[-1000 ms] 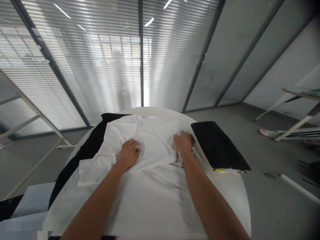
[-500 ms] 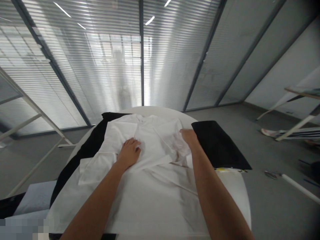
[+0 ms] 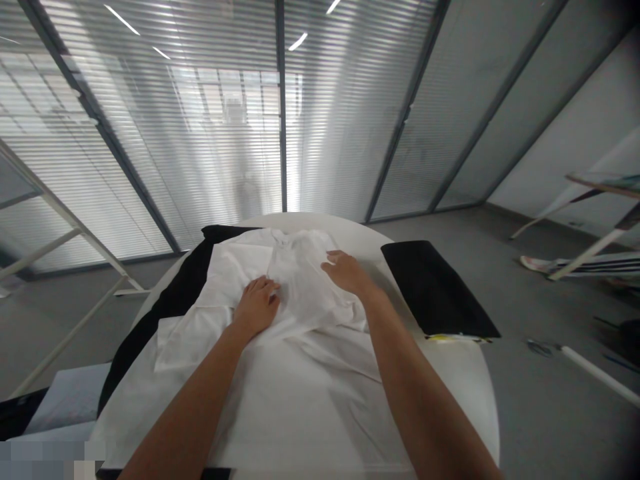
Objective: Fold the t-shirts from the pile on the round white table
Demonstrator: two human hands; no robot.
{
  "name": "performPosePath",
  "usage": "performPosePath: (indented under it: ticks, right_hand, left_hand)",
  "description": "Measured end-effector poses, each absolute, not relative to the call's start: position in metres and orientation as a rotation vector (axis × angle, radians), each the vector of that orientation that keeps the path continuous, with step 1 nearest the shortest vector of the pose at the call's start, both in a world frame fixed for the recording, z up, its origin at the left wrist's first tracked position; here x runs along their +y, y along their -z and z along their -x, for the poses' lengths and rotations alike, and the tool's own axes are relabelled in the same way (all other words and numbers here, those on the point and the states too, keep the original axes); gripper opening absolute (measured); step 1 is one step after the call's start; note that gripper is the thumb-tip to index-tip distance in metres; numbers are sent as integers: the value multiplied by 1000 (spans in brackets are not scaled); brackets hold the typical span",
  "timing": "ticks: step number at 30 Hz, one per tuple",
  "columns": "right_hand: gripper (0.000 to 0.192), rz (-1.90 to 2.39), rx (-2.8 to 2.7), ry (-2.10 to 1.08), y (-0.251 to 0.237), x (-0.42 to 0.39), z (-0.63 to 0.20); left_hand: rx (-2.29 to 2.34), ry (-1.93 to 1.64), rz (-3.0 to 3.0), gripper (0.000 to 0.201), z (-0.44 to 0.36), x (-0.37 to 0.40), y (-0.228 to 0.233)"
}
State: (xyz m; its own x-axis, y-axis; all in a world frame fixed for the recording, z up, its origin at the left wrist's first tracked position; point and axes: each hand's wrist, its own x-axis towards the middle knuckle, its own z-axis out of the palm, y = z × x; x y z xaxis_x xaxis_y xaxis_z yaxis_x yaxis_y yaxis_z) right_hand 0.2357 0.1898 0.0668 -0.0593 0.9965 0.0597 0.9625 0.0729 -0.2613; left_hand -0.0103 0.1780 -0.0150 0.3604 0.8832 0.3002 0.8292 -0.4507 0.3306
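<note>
A white shirt (image 3: pixel 300 393) is spread over the round table, its collar at the far end. On the left its sleeve is folded in and lies in flat layers. My left hand (image 3: pixel 257 303) rests on those layers near the middle, palm down with fingers laid out. My right hand (image 3: pixel 345 272) is at the shirt's right side, thumb and fingers closed at the turned-in fabric; the exact grip is partly hidden. Loose creases run across the cloth below my right hand.
Black fabric (image 3: pixel 145 327) shows along the shirt's left side. A flat black packet (image 3: pixel 435 287) lies on the table (image 3: pixel 470 380) at the right. A white metal frame (image 3: pixel 65 213) stands left, blinds (image 3: pixel 335 120) hang behind glass ahead, and a white pole (image 3: pixel 595 373) is at the right.
My right hand has moved left, bringing the shirt's right side inward, so more tabletop shows beside the black packet. My left hand has stayed in place on the shirt.
</note>
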Motion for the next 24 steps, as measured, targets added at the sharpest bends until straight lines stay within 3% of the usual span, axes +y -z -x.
performPosePath:
  ticks: [9, 14, 20, 24]
  right_hand:
    - [41, 2046, -2370, -185, -44, 172, -193]
    - [38, 2227, -2213, -179, -57, 168, -202]
    - [49, 2370, -2024, -268, -58, 168, -211]
    - [40, 2347, -2047, -303, -59, 170, -212]
  left_hand:
    - [1562, -669, -2494, 35, 10, 177, 12]
    - [1573, -678, -2486, 35, 10, 176, 12]
    - [1617, -718, -2388, 34, 3, 176, 4]
    - [1747, -655, -2220, 32, -15, 185, -15]
